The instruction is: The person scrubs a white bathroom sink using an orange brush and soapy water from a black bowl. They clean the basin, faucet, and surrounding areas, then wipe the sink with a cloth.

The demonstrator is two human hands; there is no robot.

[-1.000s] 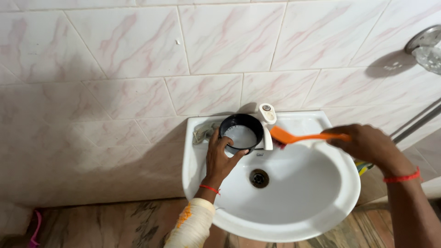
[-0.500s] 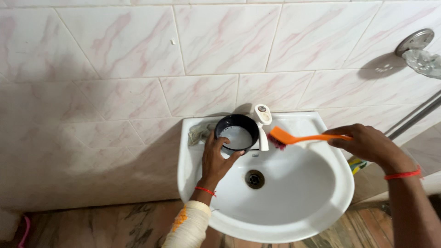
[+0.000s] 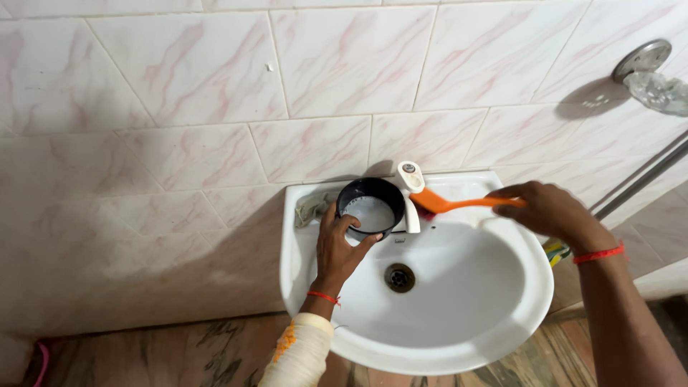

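Note:
My left hand [image 3: 338,246] grips a round black container [image 3: 370,207] with whitish liquid inside, held at the back rim of a white wash basin [image 3: 502,315], just left of the white tap [image 3: 410,193]. My right hand [image 3: 546,211] holds an orange brush [image 3: 448,203] by its handle. The brush head, with dark red bristles, is against the right side of the tap at the basin's back ledge.
A crumpled cloth [image 3: 309,208] lies on the basin's back left corner. The drain [image 3: 399,276] is at the basin's centre. A metal soap dish [image 3: 648,75] and a slanted pipe [image 3: 638,186] are on the tiled wall at right.
My right hand has moved the orange brush left and slightly up, from over the basin bowl to right beside the tap. My left hand and the black container have stayed in place.

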